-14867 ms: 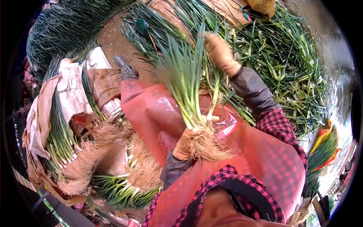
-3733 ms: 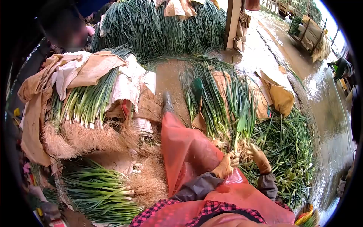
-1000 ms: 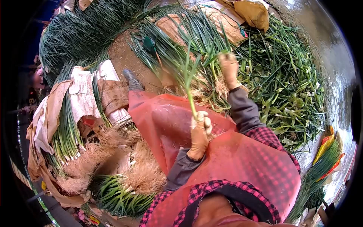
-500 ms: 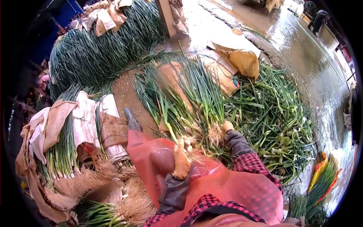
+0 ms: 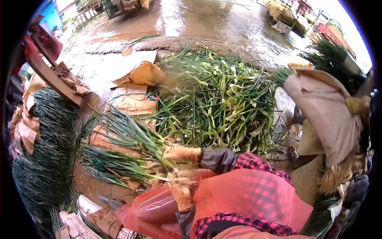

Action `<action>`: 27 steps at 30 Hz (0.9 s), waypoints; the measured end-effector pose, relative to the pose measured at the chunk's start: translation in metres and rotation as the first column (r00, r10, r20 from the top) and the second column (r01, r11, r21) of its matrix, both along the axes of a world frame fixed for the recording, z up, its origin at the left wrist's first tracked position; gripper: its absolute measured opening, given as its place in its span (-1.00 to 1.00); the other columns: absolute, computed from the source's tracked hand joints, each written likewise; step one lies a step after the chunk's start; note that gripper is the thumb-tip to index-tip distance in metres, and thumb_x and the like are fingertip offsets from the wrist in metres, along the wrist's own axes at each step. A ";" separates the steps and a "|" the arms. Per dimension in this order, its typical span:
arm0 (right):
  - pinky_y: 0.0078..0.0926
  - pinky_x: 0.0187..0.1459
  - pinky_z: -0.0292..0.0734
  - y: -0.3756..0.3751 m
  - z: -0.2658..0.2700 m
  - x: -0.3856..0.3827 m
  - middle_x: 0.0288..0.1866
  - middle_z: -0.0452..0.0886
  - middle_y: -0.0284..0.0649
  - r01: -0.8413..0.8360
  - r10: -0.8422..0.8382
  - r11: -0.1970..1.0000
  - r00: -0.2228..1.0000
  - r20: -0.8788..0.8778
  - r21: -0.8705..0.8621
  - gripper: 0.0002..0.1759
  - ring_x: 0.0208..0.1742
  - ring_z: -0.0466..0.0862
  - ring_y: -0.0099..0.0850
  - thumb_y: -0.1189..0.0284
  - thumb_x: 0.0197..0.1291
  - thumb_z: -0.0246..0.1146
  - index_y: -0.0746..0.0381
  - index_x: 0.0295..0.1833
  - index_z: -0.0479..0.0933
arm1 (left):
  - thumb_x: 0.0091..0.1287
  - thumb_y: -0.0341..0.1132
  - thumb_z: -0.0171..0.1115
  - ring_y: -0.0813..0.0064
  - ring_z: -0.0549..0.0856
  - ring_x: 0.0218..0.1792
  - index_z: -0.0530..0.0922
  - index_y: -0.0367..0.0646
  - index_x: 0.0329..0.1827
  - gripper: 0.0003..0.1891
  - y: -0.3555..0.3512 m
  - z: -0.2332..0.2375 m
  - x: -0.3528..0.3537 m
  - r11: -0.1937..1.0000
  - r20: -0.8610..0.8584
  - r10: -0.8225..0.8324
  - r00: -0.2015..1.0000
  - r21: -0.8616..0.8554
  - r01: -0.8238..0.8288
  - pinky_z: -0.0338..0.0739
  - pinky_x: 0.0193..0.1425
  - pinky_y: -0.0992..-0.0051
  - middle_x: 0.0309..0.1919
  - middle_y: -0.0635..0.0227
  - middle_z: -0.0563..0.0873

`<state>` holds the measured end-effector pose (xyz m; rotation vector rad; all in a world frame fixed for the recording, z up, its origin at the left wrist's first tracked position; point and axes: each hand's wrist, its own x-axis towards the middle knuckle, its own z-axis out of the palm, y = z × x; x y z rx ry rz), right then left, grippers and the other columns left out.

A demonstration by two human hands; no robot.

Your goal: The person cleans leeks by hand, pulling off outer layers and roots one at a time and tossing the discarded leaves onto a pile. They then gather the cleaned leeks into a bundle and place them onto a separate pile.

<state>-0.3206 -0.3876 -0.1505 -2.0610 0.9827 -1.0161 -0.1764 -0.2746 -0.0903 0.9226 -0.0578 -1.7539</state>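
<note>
Both my hands wear tan gloves and are close together above my red apron [image 5: 246, 195]. My right hand [image 5: 182, 153] is closed around the root end of a bunch of green onions [image 5: 137, 129], whose leaves point to the far left. Just below it, my left hand [image 5: 180, 192] is closed at the pale, rooty end of a green onion stalk, partly smeared by motion. More green onions [image 5: 113, 161] lie on the ground to the left of my hands, close to a brown sack [image 5: 133, 104].
A heap of loose onion leaves [image 5: 215, 99] spreads ahead of me. Stacked onion bundles [image 5: 45, 139] stand at the left beside a wooden post [image 5: 55, 77]. At right, another person's gloved hand [image 5: 358, 105] holds a sack-wrapped bundle [image 5: 324, 109]. Wet pavement [image 5: 191, 20] lies beyond.
My view has swung to the right, bringing the other person and the wrapped bundle into sight. My hands have come closer together, and the bunch in my right hand now slants left.
</note>
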 end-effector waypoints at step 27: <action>-0.34 -0.31 0.52 0.011 0.030 0.030 -0.40 0.64 -0.11 0.515 -0.267 0.809 0.751 -0.604 0.284 -0.65 -0.37 0.63 -0.16 0.11 0.15 0.19 0.19 -0.25 0.61 | 0.15 -0.57 0.20 0.53 0.52 -0.37 0.46 -0.25 -0.19 -0.81 -0.001 -0.023 -0.003 0.980 0.798 0.072 0.599 -0.167 0.104 0.44 -0.30 0.52 -0.37 0.35 0.56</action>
